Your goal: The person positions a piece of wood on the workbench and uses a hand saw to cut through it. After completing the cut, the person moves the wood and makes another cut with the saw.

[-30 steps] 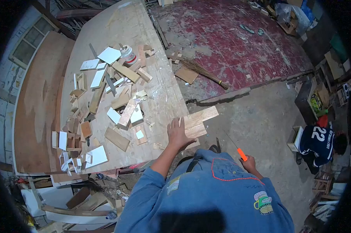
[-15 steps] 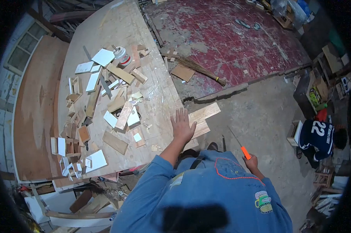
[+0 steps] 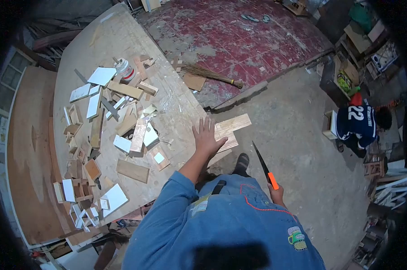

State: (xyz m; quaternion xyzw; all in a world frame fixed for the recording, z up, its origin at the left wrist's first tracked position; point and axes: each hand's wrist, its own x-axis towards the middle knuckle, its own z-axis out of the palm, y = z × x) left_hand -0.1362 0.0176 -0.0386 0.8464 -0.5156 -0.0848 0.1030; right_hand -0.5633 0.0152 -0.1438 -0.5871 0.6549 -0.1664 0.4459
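Note:
My left hand lies flat with its fingers spread at the table's right edge, over the near ends of light wooden boards that jut out past the edge. My right hand is closed around the orange handle of a handsaw. The saw's dark blade points up and left, apart from the boards, over the concrete floor.
The wooden table bears scattered wood offcuts, white pieces and a jar. A straw broom lies on the floor beyond. At the right, another person in a dark shirt crouches beside a wooden box.
The view has shifted, moving the table contents left. The saw's blade now shows its broader side, and a foot shows more fully beneath me. My left hand stays flat by the boards.

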